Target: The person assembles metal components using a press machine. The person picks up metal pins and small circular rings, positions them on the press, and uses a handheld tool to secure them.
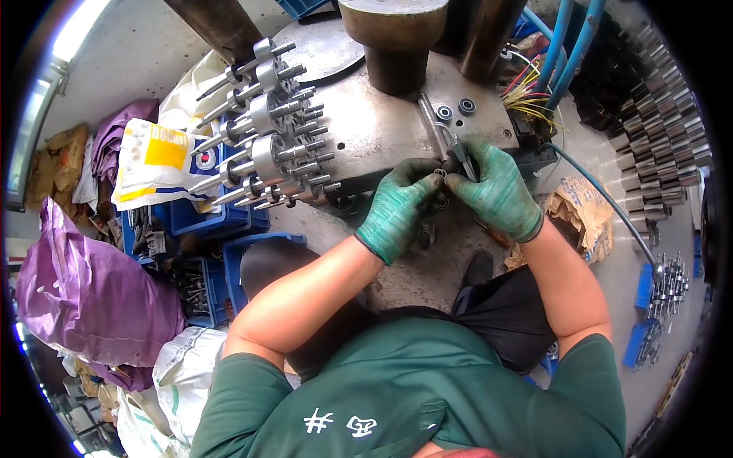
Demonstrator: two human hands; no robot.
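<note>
Both my hands wear green gloves and meet at the front edge of a grey metal press table point(382, 130). My left hand point(397, 208) pinches a small metal ring point(440, 174) between thumb and fingers. My right hand point(496, 191) grips a pair of pliers point(458, 153) whose tips reach toward that ring. Two small black bearings point(455, 110) lie on the table just beyond my hands. A metal rod point(429, 120) lies beside them.
A stack of several steel shafts with gear ends point(267, 130) lies at the table's left. Blue crates point(206, 221) with parts, purple point(84, 298) and white bags sit at left. Dark cylinders point(397, 46) rise behind. Rows of shafts point(657, 130) line the floor at right, with blue hoses point(565, 53).
</note>
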